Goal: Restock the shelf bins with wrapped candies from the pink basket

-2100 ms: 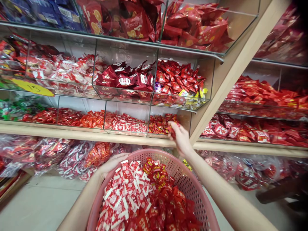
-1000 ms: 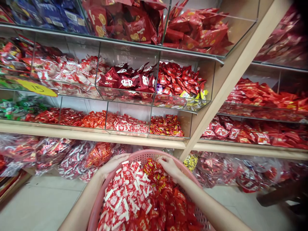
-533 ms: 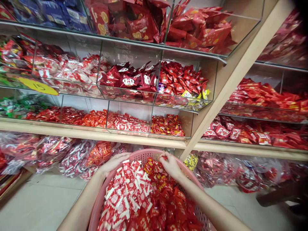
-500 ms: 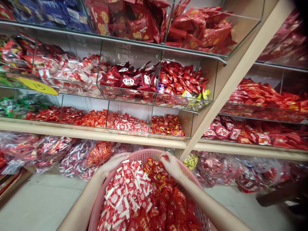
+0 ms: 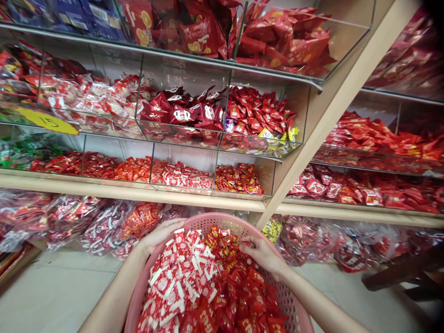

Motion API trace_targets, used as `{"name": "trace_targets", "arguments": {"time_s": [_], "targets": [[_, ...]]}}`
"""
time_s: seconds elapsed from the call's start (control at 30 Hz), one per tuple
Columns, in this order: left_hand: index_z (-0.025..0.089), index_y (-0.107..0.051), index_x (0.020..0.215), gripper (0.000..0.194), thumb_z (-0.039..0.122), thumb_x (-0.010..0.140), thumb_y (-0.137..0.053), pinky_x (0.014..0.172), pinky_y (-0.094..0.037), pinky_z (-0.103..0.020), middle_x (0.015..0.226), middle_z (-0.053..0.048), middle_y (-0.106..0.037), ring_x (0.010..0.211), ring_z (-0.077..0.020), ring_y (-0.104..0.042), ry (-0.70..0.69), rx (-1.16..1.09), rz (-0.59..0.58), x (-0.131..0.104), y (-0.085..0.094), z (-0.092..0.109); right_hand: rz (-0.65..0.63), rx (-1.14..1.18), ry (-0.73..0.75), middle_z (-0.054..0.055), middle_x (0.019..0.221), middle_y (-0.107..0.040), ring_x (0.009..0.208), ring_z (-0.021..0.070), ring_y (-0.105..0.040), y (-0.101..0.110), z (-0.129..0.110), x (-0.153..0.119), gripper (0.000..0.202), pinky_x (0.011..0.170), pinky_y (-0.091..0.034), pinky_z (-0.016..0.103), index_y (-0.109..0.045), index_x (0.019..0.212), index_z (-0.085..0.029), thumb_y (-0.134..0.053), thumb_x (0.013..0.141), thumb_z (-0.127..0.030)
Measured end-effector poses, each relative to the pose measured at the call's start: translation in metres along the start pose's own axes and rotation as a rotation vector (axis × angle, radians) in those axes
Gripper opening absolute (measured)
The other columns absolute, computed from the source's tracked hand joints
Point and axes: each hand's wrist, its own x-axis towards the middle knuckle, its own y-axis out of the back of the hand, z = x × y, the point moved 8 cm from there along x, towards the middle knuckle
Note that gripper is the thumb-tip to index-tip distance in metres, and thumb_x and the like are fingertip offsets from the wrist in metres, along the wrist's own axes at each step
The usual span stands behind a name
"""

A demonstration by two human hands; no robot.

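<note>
A pink plastic basket (image 5: 229, 219) with a perforated wall is in front of me, full of wrapped candies. Red-and-white candies (image 5: 182, 273) fill its left side, and red-and-yellow candies (image 5: 222, 238) lie at the far middle. Larger red packets (image 5: 243, 300) make up the near right part. My left hand (image 5: 161, 235) grips the basket's far left rim, its fingers reaching around the outside. Over the candies at the right, inside the rim, my right hand (image 5: 260, 249) has its fingers curled together, with a small red wrapped candy (image 5: 247, 243) at the fingertips.
Ahead, a wooden shelf unit (image 5: 194, 199) carries clear-walled bins of candies. A yellow price tag (image 5: 48, 121) reading 15 hangs on the left. Beneath the shelf, clear plastic bags (image 5: 104, 226) of candies rest on the tiled floor (image 5: 69, 286). A dark wooden piece (image 5: 391, 270) stands at right.
My right hand has moved from the far rim toward the right and nearer, over the candies. My left hand stays on the rim. The view has shifted slightly.
</note>
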Motion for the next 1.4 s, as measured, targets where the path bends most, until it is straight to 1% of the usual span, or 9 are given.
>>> {"name": "trace_targets", "arguments": {"time_s": [0.13,0.3,0.47,0.6,0.83,1.03,1.13,1.23,1.4], "targets": [[0.017,-0.060,0.106,0.042,0.035,0.068,-0.066,0.085,-0.046,-0.034,0.106,-0.009,-0.066,0.097,-0.0247,-0.060,-0.013,0.021,-0.017,-0.001,-0.003,0.003,0.103,-0.213,0.211,-0.007,0.052,-0.049,0.036,0.0076,-0.043,0.004,-0.013,-0.001,0.035,0.033,-0.028,0.019,-0.050,0.087,-0.019,-0.065,0.062,-0.039],[0.017,-0.061,0.105,0.041,0.034,0.069,-0.066,0.087,-0.045,-0.034,0.107,-0.008,-0.065,0.098,-0.0243,-0.060,-0.020,-0.003,-0.033,-0.001,-0.005,0.004,0.181,-0.238,0.307,-0.006,0.053,-0.049,0.034,0.0092,-0.043,0.005,-0.016,0.006,0.038,0.032,-0.028,0.021,-0.048,0.087,-0.021,-0.058,0.067,-0.051],[0.017,-0.059,0.105,0.039,0.032,0.070,-0.066,0.081,-0.049,-0.034,0.099,-0.007,-0.068,0.087,-0.0222,-0.064,-0.001,-0.022,0.012,-0.001,0.000,0.000,0.130,-0.094,0.213,-0.003,0.059,-0.054,0.041,0.0098,-0.051,0.006,-0.011,0.003,0.040,0.031,-0.027,0.017,-0.048,0.083,-0.021,-0.048,0.073,-0.059],[0.017,-0.059,0.106,0.040,0.032,0.070,-0.066,0.081,-0.049,-0.034,0.099,-0.008,-0.068,0.087,-0.0224,-0.064,-0.003,-0.014,0.008,-0.001,0.000,0.000,-0.077,0.291,-0.018,0.003,0.072,-0.061,0.059,0.0103,-0.060,-0.011,-0.005,-0.008,0.043,0.047,-0.044,0.017,-0.050,0.083,-0.019,-0.041,0.076,-0.061],[0.017,-0.056,0.110,0.045,0.035,0.070,-0.065,0.084,-0.047,-0.035,0.103,-0.009,-0.067,0.092,-0.0241,-0.062,-0.017,0.012,-0.015,-0.002,-0.003,0.001,-0.191,0.561,-0.024,0.004,0.084,-0.064,0.084,0.0140,-0.062,-0.026,-0.015,-0.017,0.018,0.084,-0.048,0.028,-0.052,0.088,-0.018,-0.053,0.076,-0.032],[0.017,-0.057,0.110,0.046,0.035,0.069,-0.065,0.084,-0.047,-0.035,0.103,-0.009,-0.067,0.092,-0.0243,-0.063,-0.012,0.001,-0.018,-0.002,-0.004,0.001,-0.218,0.559,0.027,0.004,0.088,-0.063,0.089,0.0154,-0.062,-0.025,-0.012,-0.019,0.036,0.090,-0.045,0.030,-0.050,0.104,-0.017,-0.056,0.069,-0.011],[0.017,-0.057,0.110,0.047,0.036,0.068,-0.066,0.085,-0.047,-0.034,0.104,-0.009,-0.066,0.093,-0.0243,-0.062,-0.008,-0.004,-0.024,-0.003,-0.005,0.001,-0.187,0.492,0.042,0.004,0.089,-0.063,0.089,0.0165,-0.063,-0.023,-0.008,-0.017,0.036,0.087,-0.047,0.028,-0.050,0.101,-0.017,-0.064,0.067,-0.016],[0.017,-0.057,0.110,0.047,0.036,0.068,-0.066,0.085,-0.047,-0.035,0.105,-0.010,-0.066,0.093,-0.0244,-0.062,-0.011,-0.004,-0.026,-0.002,-0.006,0.001,-0.155,0.315,0.073,0.003,0.087,-0.063,0.081,0.0183,-0.065,-0.026,-0.011,-0.013,0.040,0.069,-0.053,0.026,-0.049,0.102,-0.020,-0.067,0.068,-0.029],[0.017,-0.059,0.105,0.041,0.034,0.069,-0.066,0.083,-0.047,-0.033,0.100,-0.008,-0.068,0.092,-0.0236,-0.062,-0.019,0.021,0.007,-0.001,-0.002,0.001,-0.113,0.071,0.249,-0.003,0.063,-0.061,0.059,0.0151,-0.064,-0.048,-0.037,0.004,0.041,0.047,-0.049,0.021,-0.048,0.097,-0.019,-0.065,0.066,-0.039]]}}
